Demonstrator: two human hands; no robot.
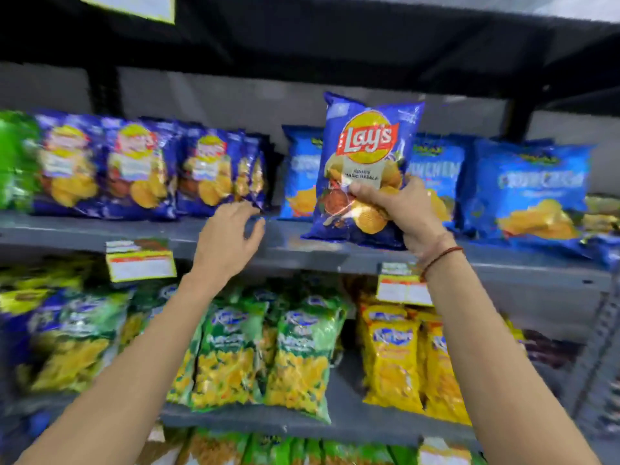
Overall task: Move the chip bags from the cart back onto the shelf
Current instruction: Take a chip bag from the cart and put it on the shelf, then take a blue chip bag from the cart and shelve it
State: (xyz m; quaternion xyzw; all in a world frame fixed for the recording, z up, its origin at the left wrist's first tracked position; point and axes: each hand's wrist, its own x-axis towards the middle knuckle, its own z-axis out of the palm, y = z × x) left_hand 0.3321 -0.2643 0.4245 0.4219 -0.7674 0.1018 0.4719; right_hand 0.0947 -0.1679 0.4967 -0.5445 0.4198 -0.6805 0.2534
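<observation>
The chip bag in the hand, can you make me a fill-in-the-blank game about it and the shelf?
1. The right hand grips a dark ____ Lay's bag.
2. The left hand holds ____.
3. The held bag is above the grey ____.
4. The lower shelf's bags beneath the held bag are mostly ____.

Missing words: blue; nothing; shelf; green

A dark blue Lay's chip bag [365, 169] is standing upright, its bottom edge meeting the grey shelf [292, 245] beside matching bags [141, 169].
</observation>
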